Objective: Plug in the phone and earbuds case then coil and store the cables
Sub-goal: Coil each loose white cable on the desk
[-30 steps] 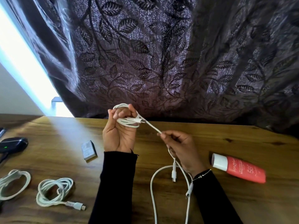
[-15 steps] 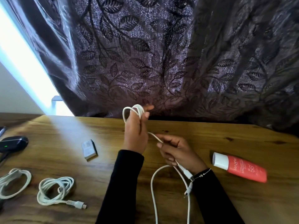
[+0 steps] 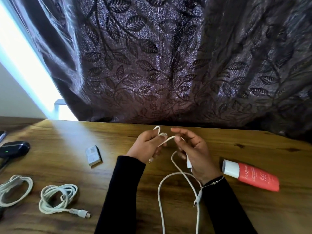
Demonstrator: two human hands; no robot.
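Observation:
My left hand (image 3: pixel 146 147) grips a small bundle of loops of a white cable (image 3: pixel 161 186) above the wooden table (image 3: pixel 168 166). My right hand (image 3: pixel 194 152) pinches the same cable just right of the loops; a white plug lies against its palm. The rest of the cable hangs in a long loop down to the frame's bottom edge. Two coiled white cables lie at the left: one (image 3: pixel 57 198) with its plug sticking out, the other (image 3: pixel 15 190) at the frame's edge. The dark earbuds case (image 3: pixel 14 148) with a green light sits at the far left.
A small grey box (image 3: pixel 93 156) lies left of my hands. A coral tube with a white cap (image 3: pixel 249 176) lies on the right. A dark leaf-patterned curtain (image 3: pixel 168 65) hangs behind the table's far edge. A dark object's edge (image 3: pixel 2 135) shows at far left.
My left hand has dropped lower and turned, still holding the loops. My right hand has risen along the cable and come close to the left hand.

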